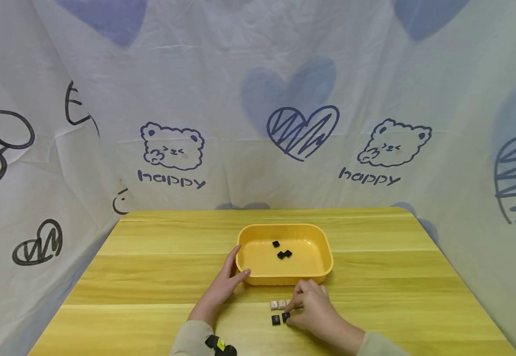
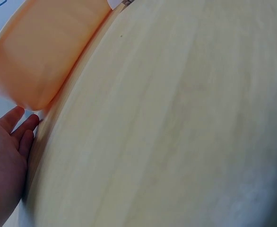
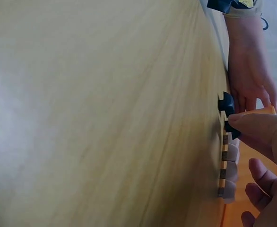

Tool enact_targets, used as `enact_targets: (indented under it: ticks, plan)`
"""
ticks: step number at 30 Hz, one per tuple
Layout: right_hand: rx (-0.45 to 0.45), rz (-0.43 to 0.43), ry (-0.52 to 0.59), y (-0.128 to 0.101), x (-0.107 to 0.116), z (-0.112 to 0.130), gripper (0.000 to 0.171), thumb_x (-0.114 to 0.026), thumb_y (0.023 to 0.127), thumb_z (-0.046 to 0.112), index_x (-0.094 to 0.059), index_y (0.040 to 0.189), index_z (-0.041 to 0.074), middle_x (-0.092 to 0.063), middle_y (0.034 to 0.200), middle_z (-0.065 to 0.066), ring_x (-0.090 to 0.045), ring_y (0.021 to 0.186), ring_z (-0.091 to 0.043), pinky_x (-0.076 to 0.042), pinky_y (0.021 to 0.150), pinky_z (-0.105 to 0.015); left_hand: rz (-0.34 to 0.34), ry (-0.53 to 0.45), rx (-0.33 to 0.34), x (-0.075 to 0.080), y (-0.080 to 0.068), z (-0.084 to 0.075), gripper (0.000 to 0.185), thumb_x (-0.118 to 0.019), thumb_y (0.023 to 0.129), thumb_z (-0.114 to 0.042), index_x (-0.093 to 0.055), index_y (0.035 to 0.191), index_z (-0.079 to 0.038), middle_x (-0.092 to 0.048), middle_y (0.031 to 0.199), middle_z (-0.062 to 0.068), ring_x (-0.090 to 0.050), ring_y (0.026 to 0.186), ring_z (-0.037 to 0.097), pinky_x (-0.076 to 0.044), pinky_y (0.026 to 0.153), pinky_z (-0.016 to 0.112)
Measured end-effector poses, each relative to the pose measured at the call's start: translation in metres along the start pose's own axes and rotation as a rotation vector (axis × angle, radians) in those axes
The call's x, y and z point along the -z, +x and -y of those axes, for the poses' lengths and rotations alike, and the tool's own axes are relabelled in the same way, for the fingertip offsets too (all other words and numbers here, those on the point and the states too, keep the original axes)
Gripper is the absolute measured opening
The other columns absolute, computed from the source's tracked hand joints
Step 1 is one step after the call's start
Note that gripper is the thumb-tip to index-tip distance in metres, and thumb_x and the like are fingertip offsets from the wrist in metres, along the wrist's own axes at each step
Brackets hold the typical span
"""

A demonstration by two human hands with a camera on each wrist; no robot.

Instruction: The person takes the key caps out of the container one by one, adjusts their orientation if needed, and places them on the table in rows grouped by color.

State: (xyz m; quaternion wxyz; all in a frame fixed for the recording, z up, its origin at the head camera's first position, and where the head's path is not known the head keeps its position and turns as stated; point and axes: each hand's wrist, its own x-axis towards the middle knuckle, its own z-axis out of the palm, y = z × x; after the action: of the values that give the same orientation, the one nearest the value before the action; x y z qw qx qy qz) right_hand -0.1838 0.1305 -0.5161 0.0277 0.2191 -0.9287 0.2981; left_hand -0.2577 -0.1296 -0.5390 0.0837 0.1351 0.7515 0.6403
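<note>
Under the right hand [image 1: 313, 306], near the front edge of the pale wooden surface [image 1: 151, 277], lie the small square keycap-like pieces. Right fingers [image 3: 254, 127] are curled, thumb and forefinger tips pinching one small black square cap [image 1: 285, 316]; the right wrist view shows the fingertip pressed onto that cap [image 3: 230, 130]. A second black cap [image 1: 276, 320] sits just beside it, on the side away from the palm, untouched. Just beyond the fingertips runs a short row of pale beige caps [image 1: 278, 304], partly hidden by the knuckles; the row's long axis lies parallel to the near wall of the yellow rounded-rectangular plastic tray [image 1: 324, 247].

Tray stands directly beyond the right fingers, close. Three more black caps [image 1: 282, 251] rest on its floor.

Left hand [image 1: 224, 284] is relaxed, fingers nearly straight, thumb and forefinger touching the tray's near-left corner; the left wrist view confirms fingertips [image 2: 22, 125] at the tray's base. Right hand is the nearer one to the loose caps.
</note>
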Motion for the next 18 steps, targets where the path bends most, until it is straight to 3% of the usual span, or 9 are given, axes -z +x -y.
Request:
enact_targets:
  ticks: [18]
  plan:
    - [-0.005,0.033,-0.021,-0.0003,-0.0044,0.0023,0.02,-0.089,0.063,0.025,-0.076,0.077,0.029,-0.043,0.086,0.016,-0.037,0.086,-0.009,-0.029,0.08,-0.037,-0.013,0.001,0.006,-0.001,-0.001,-0.0034,0.076,-0.062,0.097,-0.018,-0.016,0.157,-0.017,-0.011,0.159,0.023,-0.007,0.146,0.036,-0.008,0.116,0.052]
